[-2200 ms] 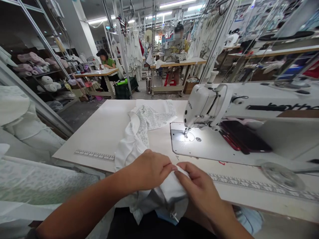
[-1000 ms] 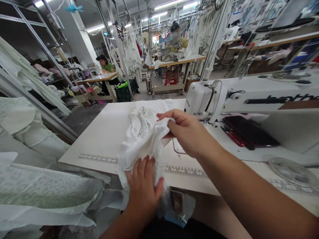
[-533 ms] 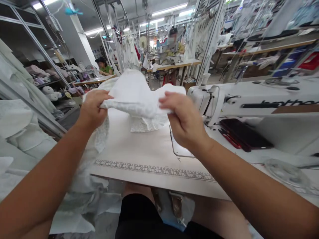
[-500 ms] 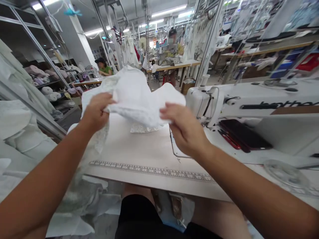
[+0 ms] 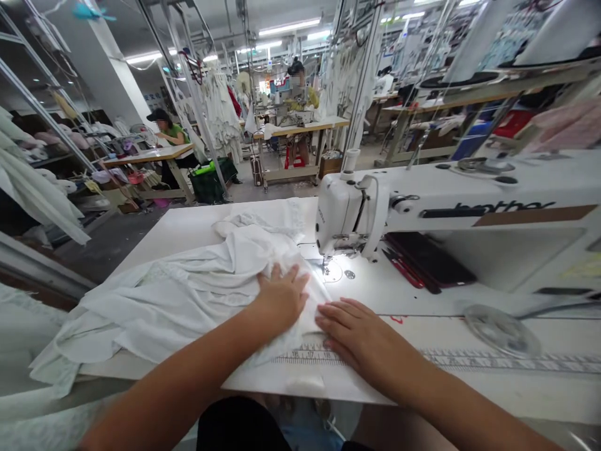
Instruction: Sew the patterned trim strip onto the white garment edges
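Note:
A white garment piece (image 5: pixel 201 275) with lacy parts lies in loose folds over the left of the sewing table. My left hand (image 5: pixel 282 299) rests on it with fingers spread, pressing the cloth flat. At the fabric's right edge, my right hand (image 5: pixel 352 326) lies with its fingers stretched out, the tips touching the cloth. Both hands are open. Just beyond them stands a white sewing machine (image 5: pixel 345 207), its lamp lighting the needle plate (image 5: pixel 333 272). The fabric's edge reaches close to the presser foot; whether it lies under it I cannot tell.
A dark phone-like case (image 5: pixel 439 263) and red snips (image 5: pixel 406 272) lie under the machine arm. A clear round dish (image 5: pixel 502 329) sits to the right. The printed ruler (image 5: pixel 469 360) runs along the front edge. Co-workers (image 5: pixel 166 128) sit at tables farther back.
The white garment piece, held up in the air before, is now spread on the table. Both hands have come down onto it, the left moving right toward the needle. The view has turned rightward.

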Available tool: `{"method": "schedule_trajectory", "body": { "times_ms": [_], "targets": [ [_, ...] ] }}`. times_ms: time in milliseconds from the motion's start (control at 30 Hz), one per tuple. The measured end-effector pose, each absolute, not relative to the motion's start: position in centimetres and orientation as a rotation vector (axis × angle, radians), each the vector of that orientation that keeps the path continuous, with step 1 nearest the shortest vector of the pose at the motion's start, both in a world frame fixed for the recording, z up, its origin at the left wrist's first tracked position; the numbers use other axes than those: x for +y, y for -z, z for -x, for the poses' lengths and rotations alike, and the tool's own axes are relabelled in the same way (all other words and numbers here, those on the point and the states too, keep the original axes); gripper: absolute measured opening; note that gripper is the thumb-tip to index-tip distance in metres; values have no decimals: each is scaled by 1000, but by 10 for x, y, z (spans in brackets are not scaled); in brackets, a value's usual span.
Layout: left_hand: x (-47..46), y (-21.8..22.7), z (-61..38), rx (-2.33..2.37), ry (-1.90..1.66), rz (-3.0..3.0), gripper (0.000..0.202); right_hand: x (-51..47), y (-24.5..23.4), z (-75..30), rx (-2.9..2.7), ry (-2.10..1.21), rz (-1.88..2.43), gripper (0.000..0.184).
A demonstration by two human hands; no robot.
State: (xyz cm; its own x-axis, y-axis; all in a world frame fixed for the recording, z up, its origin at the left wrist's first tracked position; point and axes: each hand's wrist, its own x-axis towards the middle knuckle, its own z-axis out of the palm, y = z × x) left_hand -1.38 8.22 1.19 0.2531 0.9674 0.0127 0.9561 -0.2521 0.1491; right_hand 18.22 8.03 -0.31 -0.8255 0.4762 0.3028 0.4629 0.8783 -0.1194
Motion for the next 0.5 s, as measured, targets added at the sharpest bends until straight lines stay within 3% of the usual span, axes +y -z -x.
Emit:
{"method": "schedule_trajectory", "body": {
  "times_ms": [267,500],
  "targets": [
    [184,0,-1,1701,-288,-2588,22,131,14,-212,-2697,105,905,35],
    [147,-5,-1,1499,-519,-2731,14,118,18,-215,-2602,132,855,32]
  ]
}}
